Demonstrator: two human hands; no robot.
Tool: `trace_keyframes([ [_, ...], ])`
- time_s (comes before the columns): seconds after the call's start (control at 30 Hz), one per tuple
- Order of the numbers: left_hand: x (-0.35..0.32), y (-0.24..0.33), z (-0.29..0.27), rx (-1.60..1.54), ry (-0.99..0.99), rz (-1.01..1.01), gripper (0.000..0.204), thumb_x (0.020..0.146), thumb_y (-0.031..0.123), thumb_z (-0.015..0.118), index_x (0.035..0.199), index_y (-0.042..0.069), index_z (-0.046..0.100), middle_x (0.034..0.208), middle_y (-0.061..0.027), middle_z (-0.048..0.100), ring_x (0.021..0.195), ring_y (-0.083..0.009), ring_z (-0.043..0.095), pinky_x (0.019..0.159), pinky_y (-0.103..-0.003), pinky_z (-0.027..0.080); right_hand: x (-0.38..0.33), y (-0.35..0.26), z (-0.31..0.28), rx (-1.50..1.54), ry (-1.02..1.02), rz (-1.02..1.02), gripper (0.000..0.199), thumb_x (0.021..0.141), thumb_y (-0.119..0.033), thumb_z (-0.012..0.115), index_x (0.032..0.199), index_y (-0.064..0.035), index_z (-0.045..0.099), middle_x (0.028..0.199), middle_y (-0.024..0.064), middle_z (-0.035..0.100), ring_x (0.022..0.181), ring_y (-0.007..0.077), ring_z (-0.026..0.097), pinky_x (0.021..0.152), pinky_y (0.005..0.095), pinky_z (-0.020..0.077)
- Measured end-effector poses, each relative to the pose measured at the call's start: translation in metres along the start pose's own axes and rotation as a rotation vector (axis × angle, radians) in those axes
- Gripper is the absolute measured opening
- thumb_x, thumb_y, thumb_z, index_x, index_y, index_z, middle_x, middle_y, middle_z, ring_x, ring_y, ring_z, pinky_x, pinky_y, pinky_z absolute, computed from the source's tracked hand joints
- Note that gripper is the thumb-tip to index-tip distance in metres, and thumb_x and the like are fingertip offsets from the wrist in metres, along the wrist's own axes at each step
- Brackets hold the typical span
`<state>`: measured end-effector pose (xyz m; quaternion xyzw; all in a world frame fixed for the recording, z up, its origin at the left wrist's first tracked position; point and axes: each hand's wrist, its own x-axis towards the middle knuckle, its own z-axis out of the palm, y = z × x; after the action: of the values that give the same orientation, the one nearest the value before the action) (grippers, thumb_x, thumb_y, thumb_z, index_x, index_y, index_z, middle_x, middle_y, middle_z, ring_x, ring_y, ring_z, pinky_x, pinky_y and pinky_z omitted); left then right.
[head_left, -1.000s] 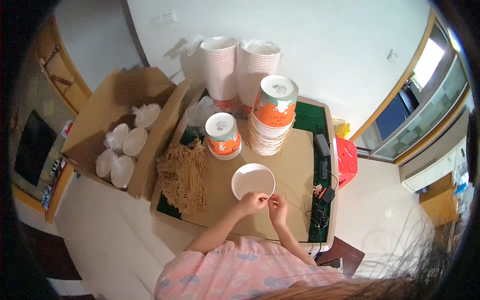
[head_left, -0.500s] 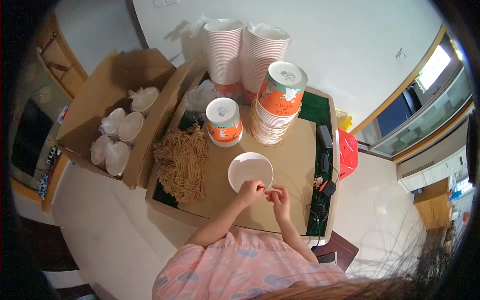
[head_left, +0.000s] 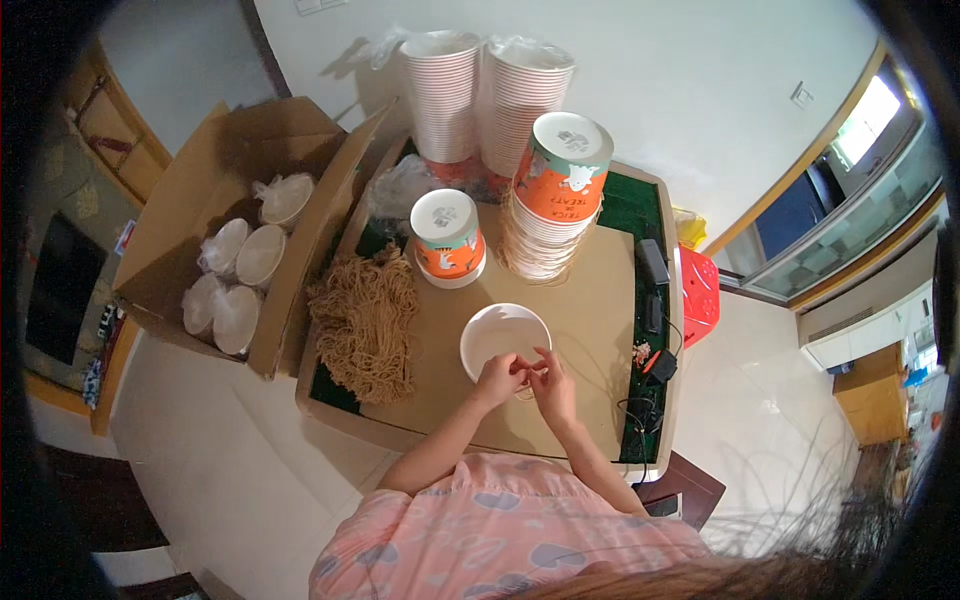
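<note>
- Left hand (head_left: 497, 379): fingers curled, tips pinched together at the near rim of the white round paper bowl (head_left: 505, 340); what it pinches is too small to tell.
- Right hand (head_left: 553, 387): fingers narrow, tips meeting those of the left hand at the same rim.
- The white bowl stands open side up on the brown cardboard sheet (head_left: 590, 310) that covers the counter (head_left: 668, 330), near the middle of the counter's near edge.
- Heap of tan dried noodles (head_left: 365, 320): lies along the left edge of the counter, well apart from the bowl.
- Orange-and-teal printed paper cup with white lid (head_left: 447, 237): upright beyond the bowl, toward the far edge.
- Stack of like printed bowls (head_left: 550, 195): just right of that cup.
- Two tall stacks of white paper bowls in clear wrap (head_left: 485, 90): at the far edge.
- Black cabled devices (head_left: 652, 300): along the right edge.
- Open brown cardboard box (head_left: 200, 210) holding bagged white lids: beside the left edge, on the floor.
</note>
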<state>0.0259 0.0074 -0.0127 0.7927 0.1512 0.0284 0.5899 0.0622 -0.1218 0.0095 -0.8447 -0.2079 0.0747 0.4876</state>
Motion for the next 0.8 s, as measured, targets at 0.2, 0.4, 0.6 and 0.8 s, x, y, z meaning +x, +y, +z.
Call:
trace_keyframes([
  [0.2,0.002,-0.016,0.008,-0.237,-0.066,0.082,0.039,0.074,0.001,0.061,0.110,0.002,0.047,0.078,-0.0093,0.064,0.071,-0.0133,0.063,0.064,-0.027,0.050,0.005,0.011,-0.003,-0.023,-0.071,0.029,0.038,0.078,-0.001,0.059,0.114,-0.0082,0.049,0.080,0.0090,0.062,0.064,0.0185,0.061,0.058,0.0300,0.0491],
  [0.4,0.007,-0.016,0.017,-0.329,-0.073,-0.005,0.046,0.071,-0.004,0.060,0.113,0.004,0.042,0.075,-0.0071,0.060,0.067,-0.0127,0.058,0.060,-0.027,0.049,0.007,0.009,-0.009,0.161,-0.069,0.033,0.032,0.077,0.002,0.058,0.107,-0.0069,0.050,0.073,0.0055,0.058,0.061,0.0105,0.055,0.055,0.0240,0.0454],
  [0.6,0.014,-0.026,0.015,-0.553,-0.086,-0.223,0.040,0.072,-0.002,0.058,0.110,0.000,0.046,0.075,-0.0073,0.058,0.062,-0.0107,0.056,0.051,-0.025,0.046,0.007,0.021,-0.006,0.399,-0.096,0.061,0.026,0.079,0.005,0.056,0.102,-0.0033,0.049,0.073,0.0014,0.055,0.062,0.0046,0.051,0.054,0.0180,0.0407],
  [0.8,0.010,-0.010,0.010,-0.278,-0.197,-0.119,0.020,0.072,0.010,0.066,0.089,-0.001,0.062,0.068,-0.0071,0.062,0.058,-0.0113,0.057,0.051,-0.026,0.046,0.008,0.030,-0.003,0.564,-0.045,0.078,0.024,0.079,0.006,0.055,0.101,-0.0031,0.049,0.074,-0.0005,0.055,0.065,0.0050,0.051,0.056,0.0174,0.0407],
])
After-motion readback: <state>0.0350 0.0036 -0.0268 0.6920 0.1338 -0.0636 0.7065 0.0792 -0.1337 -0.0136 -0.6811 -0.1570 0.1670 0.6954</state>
